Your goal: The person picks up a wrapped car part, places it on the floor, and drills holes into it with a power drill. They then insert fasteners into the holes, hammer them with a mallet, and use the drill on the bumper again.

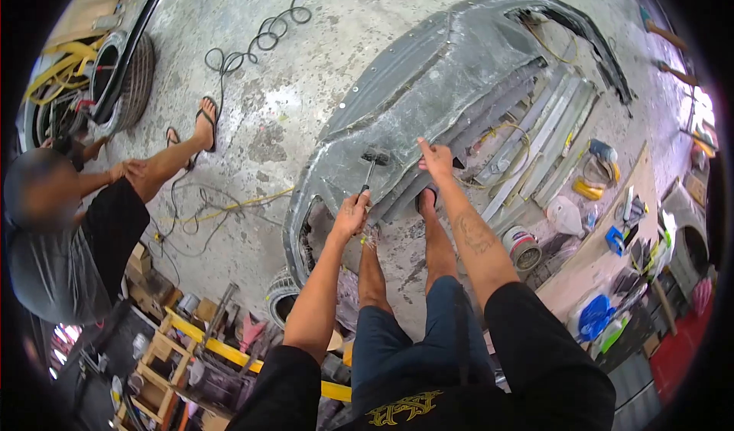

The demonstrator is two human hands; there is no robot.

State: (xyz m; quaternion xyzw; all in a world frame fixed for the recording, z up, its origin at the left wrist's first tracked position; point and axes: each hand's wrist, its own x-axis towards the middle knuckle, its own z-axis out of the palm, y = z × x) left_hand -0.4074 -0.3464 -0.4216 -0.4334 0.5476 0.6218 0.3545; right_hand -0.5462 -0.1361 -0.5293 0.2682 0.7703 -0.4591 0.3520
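Observation:
A large grey car bumper (428,94), scuffed and dusty, lies on the concrete floor in front of me. My left hand (352,215) is closed around the dark handle of a hammer (370,172). Its thin metal shaft points away from me, and the dark crosswise head overlaps the bumper's near face. To the right, my right hand (436,160) holds nothing. The index finger stretches out over the bumper's lower edge while the other fingers curl in. My sandalled foot (428,198) stands close below this hand.
Long grey panels (527,140) lie beside the bumper. A paint can (523,249) and yellow tape (589,188) sit on the right. At left a person (61,240) sits near a tyre (134,87). A black coiled cable (267,37) crosses the floor; a wooden frame (157,370) stands lower left.

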